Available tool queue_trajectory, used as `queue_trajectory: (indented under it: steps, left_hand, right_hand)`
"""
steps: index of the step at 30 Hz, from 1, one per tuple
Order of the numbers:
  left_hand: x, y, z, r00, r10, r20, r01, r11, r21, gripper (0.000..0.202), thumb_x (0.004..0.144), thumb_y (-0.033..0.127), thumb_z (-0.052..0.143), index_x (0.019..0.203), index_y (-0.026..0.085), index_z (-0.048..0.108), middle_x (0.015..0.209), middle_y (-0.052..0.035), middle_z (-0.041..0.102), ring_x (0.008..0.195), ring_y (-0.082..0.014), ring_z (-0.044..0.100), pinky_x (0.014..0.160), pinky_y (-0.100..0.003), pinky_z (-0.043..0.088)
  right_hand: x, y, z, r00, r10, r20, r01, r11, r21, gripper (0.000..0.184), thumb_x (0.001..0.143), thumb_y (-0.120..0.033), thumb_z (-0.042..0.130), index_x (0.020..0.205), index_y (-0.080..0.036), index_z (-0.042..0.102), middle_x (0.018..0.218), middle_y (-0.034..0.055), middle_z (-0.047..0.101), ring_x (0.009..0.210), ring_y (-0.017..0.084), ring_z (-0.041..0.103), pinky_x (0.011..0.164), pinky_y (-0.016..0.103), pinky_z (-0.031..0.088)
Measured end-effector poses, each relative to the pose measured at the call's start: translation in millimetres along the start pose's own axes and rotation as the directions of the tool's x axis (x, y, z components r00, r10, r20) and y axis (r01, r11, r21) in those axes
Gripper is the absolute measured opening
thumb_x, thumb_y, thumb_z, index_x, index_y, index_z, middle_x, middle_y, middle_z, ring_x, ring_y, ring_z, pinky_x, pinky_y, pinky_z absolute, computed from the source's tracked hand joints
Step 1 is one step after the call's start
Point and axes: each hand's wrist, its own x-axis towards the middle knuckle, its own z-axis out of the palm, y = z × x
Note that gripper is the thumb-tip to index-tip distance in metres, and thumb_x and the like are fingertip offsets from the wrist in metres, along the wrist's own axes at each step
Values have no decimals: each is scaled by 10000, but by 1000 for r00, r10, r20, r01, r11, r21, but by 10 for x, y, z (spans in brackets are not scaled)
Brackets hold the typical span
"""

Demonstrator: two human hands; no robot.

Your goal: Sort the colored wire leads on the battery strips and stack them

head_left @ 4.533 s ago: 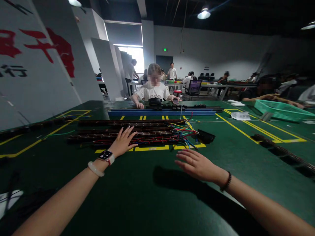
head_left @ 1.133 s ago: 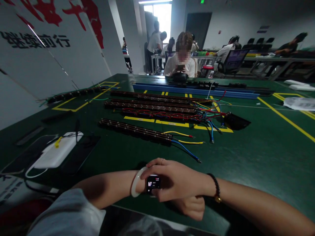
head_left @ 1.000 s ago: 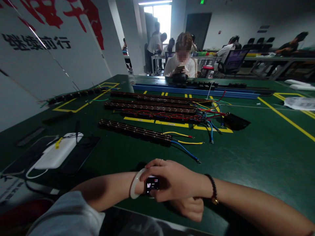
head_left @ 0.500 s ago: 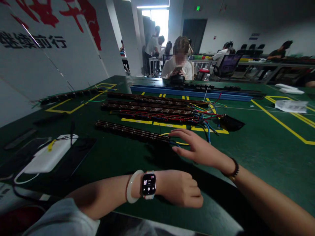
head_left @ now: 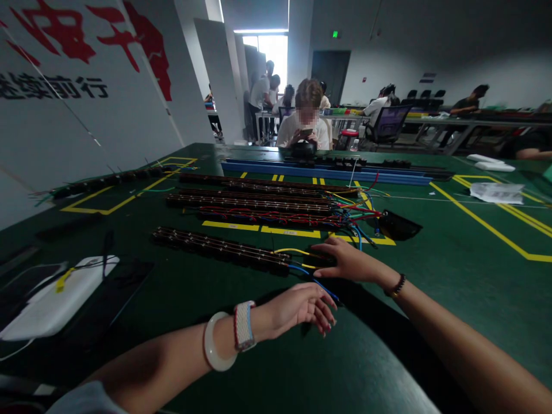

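A long dark terminal strip [head_left: 219, 250] lies across the green table [head_left: 431, 276] in front of me, with yellow wires [head_left: 287, 251] and a blue wire [head_left: 324, 289] trailing from its right end. My right hand [head_left: 347, 261] lies flat over those wires at the strip's end, fingers stretched out and touching them. My left hand [head_left: 302, 307] hovers just in front, palm down, fingers loosely bent and apart, holding nothing. That wrist wears a watch band and a pale bangle [head_left: 213, 348].
More wired strips [head_left: 259, 202] lie in a yellow-marked box behind, beside a black box [head_left: 397, 225]. A white pack with cables [head_left: 52, 293] sits at the left. Across a blue rail [head_left: 323, 171] a seated person [head_left: 304, 123] holds a phone. Papers [head_left: 495, 192] lie at the far right.
My right hand has left the watch on my left wrist and reached forward to the strip's wires. My left wrist has turned over, its fist has loosened, and it has moved towards the wires.
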Motion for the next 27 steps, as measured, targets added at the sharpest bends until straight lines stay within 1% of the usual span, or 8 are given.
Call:
queue_trajectory:
  steps: [3, 6, 8, 10, 14, 17, 21, 27]
  left_hand:
    - [18, 4, -76, 998, -10, -70, 1, 992, -123, 237, 848, 292, 433, 901, 100, 562, 827, -115, 656, 733, -174, 650, 751, -327, 464]
    - [21, 20, -110, 994, -45, -98, 28, 986, -166, 233, 858, 276, 422, 913, 88, 547, 880, -143, 662, 789, -195, 666, 836, -362, 447]
    - [26, 28, -118, 992, -67, -106, 49, 986, -161, 230, 872, 267, 400, 939, 88, 528, 891, -153, 665, 794, -199, 673, 864, -378, 439]
    - [35, 29, -122, 991, -77, -113, 60, 987, -148, 233, 893, 275, 379, 990, 97, 492, 894, -155, 667, 790, -201, 678, 877, -393, 436]
    - [55, 18, -125, 992, -25, -122, 13, 995, -104, 305, 918, 354, 408, 1128, 134, 384, 925, -141, 663, 805, -206, 681, 888, -429, 440]
    - [68, 15, -127, 988, 13, -154, -34, 991, -130, 356, 918, 364, 424, 1178, 129, 359, 965, -149, 654, 823, -204, 677, 906, -437, 438]
    - [78, 24, -128, 979, 11, -204, -54, 977, -205, 384, 927, 367, 400, 1201, 98, 386, 1012, -174, 646, 962, -230, 650, 966, -437, 408]
    - [91, 37, -142, 959, 124, -256, -189, 950, -250, 257, 926, 290, 433, 1113, 118, 477, 1113, -161, 622, 999, -204, 628, 996, -427, 393]
  right_hand:
    - [73, 38, 94, 998, -59, -19, 60, 998, 26, 532, 760, -550, 643, 1115, -154, 642, 1084, 140, 600, 986, 248, 534, 875, 382, 420]
    - [105, 41, 131, 996, -20, 82, 3, 977, 211, 424, 791, -528, 618, 968, -145, 662, 898, 80, 644, 811, 186, 563, 721, 301, 445]
    - [108, 21, 145, 984, 6, 177, -70, 930, 360, 434, 804, -535, 596, 963, -134, 645, 812, 47, 643, 700, 148, 551, 611, 253, 423]
    - [108, -7, 163, 970, -10, 244, -107, 879, 465, 434, 827, -526, 566, 995, -132, 636, 790, 31, 639, 645, 124, 531, 561, 229, 397]
    - [114, -60, 193, 958, -48, 282, -111, 844, 524, 381, 847, -477, 547, 984, -138, 653, 806, 27, 640, 624, 109, 503, 566, 221, 392]
    - [109, -96, 180, 964, -10, 265, -134, 844, 520, 363, 866, -453, 518, 965, -138, 668, 777, 18, 634, 598, 102, 482, 547, 215, 376]
    - [90, -143, 165, 976, 46, 214, -147, 863, 484, 354, 900, -410, 469, 937, -134, 688, 713, 12, 617, 574, 103, 470, 524, 216, 360]
    - [67, -319, 253, 996, 85, -23, -74, 949, 305, 232, 900, -269, 497, 889, -158, 701, 807, 43, 637, 700, 134, 551, 626, 236, 394]
